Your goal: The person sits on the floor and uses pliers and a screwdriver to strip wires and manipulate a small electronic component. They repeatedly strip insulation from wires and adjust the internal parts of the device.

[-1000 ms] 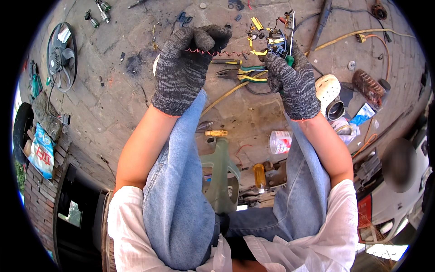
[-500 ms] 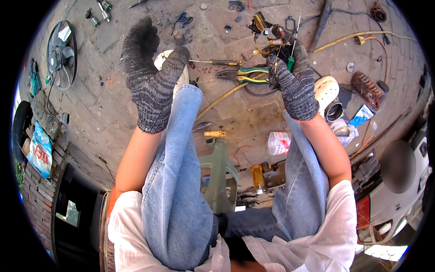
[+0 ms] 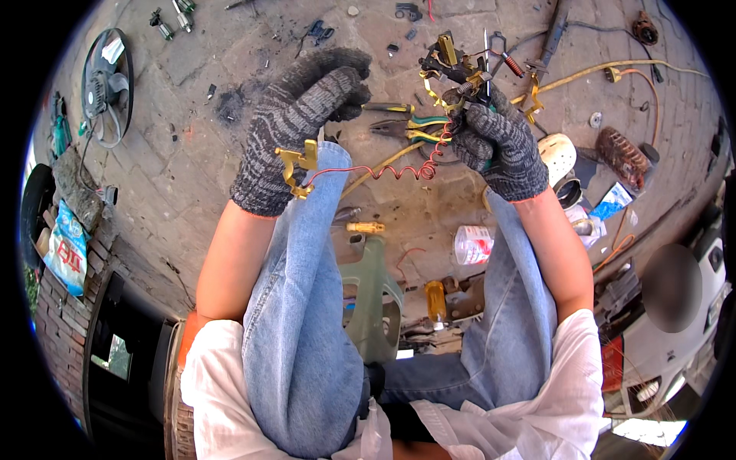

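Note:
Both my hands wear grey-black knitted gloves. My left hand (image 3: 310, 115) is closed, its fingers curled to the right; anything inside is hidden. Beside its wrist hangs a bent brass contact piece (image 3: 299, 167) on a coiled red wire (image 3: 383, 170), which runs toward my right hand. My right hand (image 3: 502, 149) grips a black electrical assembly with brass contacts (image 3: 452, 65) and a screwdriver (image 3: 486, 57), whose thin shaft points up. A small copper coil (image 3: 512, 64) and another brass piece (image 3: 533, 98) dangle at its right. Green-yellow pliers (image 3: 410, 129) lie just left of this hand.
A green plastic stool (image 3: 372, 284) stands between my legs. Near it are a yellow handle (image 3: 366, 228), a plastic jar (image 3: 474, 244) and an amber-handled tool (image 3: 435, 300). A fan (image 3: 103, 90) lies far left. A yellow hose (image 3: 583, 74) crosses the paving, right.
My left hand has moved right and its fingers have closed. The brass piece on the red wire now hangs by the left wrist. The assembly has turned in my right hand, its parts spread out.

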Available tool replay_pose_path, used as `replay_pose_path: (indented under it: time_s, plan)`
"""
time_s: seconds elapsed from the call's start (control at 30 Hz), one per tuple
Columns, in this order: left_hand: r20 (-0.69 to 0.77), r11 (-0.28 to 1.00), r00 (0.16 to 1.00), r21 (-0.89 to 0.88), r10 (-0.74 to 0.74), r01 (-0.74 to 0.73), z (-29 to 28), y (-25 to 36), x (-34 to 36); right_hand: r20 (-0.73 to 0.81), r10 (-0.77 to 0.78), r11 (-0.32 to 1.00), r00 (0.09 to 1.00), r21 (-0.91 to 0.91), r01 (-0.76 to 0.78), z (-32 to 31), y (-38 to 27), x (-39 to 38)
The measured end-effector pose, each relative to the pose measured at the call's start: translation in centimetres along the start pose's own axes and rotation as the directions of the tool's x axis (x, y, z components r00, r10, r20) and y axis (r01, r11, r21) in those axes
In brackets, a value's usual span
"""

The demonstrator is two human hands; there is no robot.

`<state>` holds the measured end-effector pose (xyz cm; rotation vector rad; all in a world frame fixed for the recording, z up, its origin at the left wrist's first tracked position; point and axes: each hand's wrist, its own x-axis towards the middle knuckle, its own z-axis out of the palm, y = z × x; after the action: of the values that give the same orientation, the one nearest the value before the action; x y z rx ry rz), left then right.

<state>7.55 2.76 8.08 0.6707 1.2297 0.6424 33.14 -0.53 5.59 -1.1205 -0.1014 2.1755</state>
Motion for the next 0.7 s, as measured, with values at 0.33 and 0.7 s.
replay_pose_path:
  time_s: [0.33, 0.7]
  plan:
    - [0.115, 0.996, 0.99, -0.02, -0.08, 0.082, 4.4, -1.7, 0.1, -0.038, -0.006, 0.971, 0.999, -0.24, -0.004, 0.8, 0.8, -0.2]
    - [-0.017, 0.959, 0.995, 0.269, 0.098, -0.09, 3.1, -2.1, -0.5, -0.002, -0.391, 0.485, 0.92, -0.85, 0.204, -0.7, 0.4, 0.1]
